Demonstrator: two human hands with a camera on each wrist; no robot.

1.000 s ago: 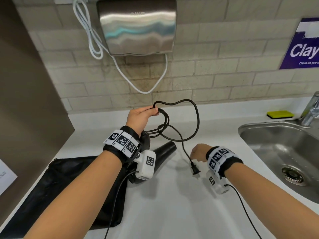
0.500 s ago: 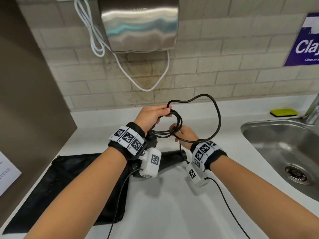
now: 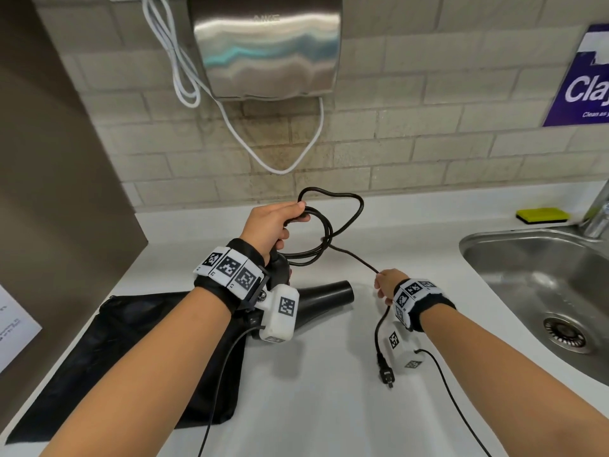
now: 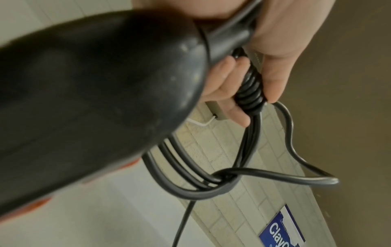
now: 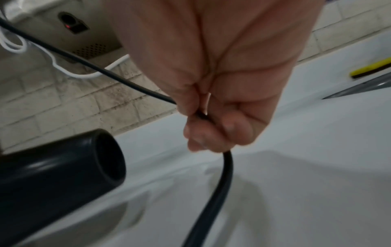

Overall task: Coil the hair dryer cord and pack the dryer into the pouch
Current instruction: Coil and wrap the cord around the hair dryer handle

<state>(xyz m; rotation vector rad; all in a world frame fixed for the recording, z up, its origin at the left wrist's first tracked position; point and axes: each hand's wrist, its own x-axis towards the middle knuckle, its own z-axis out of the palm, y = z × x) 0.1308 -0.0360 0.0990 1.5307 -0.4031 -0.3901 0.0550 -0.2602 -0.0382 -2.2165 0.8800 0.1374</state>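
Note:
My left hand (image 3: 275,222) grips the black hair dryer's (image 3: 324,300) handle together with several coils of its black cord (image 3: 324,237); in the left wrist view the fingers (image 4: 273,78) wrap the bundled loops (image 4: 250,93). The free end is wound once around the coil (image 4: 224,177) and runs taut to my right hand (image 3: 385,286), which pinches the cord (image 5: 201,115). The plug (image 3: 385,374) dangles below that hand. The dryer's nozzle (image 5: 105,160) points right over the counter. The black pouch (image 3: 125,357) lies flat at the left under my forearm.
A steel sink (image 3: 540,291) is set into the white counter (image 3: 313,407) at the right, with a yellow sponge (image 3: 542,214) behind it. A wall hand dryer (image 3: 267,44) with a white cable (image 3: 286,166) hangs above. A brown panel (image 3: 59,192) borders the left.
My right hand has drawn away from the coil, down and to the right, pulling the cord's free end taut. The upper loop has shrunk. The left hand keeps its grip.

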